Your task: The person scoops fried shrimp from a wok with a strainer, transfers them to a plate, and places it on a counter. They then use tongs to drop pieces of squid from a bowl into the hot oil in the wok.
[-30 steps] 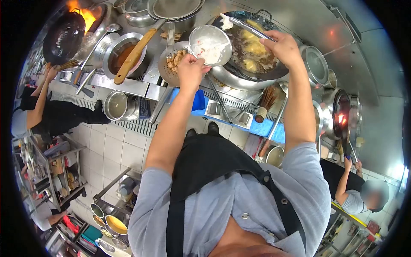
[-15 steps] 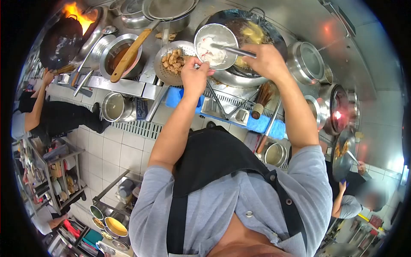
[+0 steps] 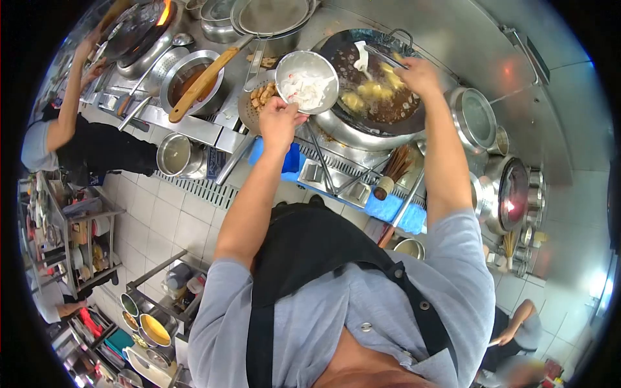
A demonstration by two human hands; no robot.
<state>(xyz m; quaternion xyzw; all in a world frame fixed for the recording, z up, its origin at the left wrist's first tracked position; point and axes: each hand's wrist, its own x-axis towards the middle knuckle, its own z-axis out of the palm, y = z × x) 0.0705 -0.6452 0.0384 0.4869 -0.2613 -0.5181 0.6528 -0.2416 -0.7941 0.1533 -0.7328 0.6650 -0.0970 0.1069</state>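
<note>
Left hand point(image 3: 279, 123): closed on the near rim of a metal bowl point(image 3: 307, 81), held tilted above the range edge and partly filled with white battered pieces point(image 3: 303, 89). Right hand point(image 3: 419, 74): gripping metal tongs point(image 3: 383, 55), whose tips pinch one white piece point(image 3: 362, 59) above a large wok point(image 3: 378, 107) of dark oil; pale golden pieces point(image 3: 369, 90) float in the oil just beside the bowl's far rim. Surface: long stainless-steel cooking range point(image 3: 194, 129) with a steel back wall point(image 3: 517, 116). On it, left of the bowl, a perforated strainer point(image 3: 254, 107) of browned pieces, touching or just under the bowl; further left, a pot of brown liquid point(image 3: 187, 81) with a wooden-handled ladle point(image 3: 200, 84) laid across it. Front ledge: a small steel pot point(image 3: 173, 154), a blue cloth point(image 3: 388, 207), a bamboo brush point(image 3: 388, 178). Right of the wok: a lidded steel pot point(image 3: 475, 116), then a burner with a red glow point(image 3: 514, 194). Room: pale tiled floor point(image 3: 174, 220), a floor drain grate point(image 3: 207, 189) along the range, a wire shelf rack point(image 3: 77, 239) at left, tubs of ingredients point(image 3: 155, 326) at lower left. One co-worker point(image 3: 84, 139) in a black apron stands at the far left of the range, arm raised to another wok point(image 3: 132, 29).
</note>
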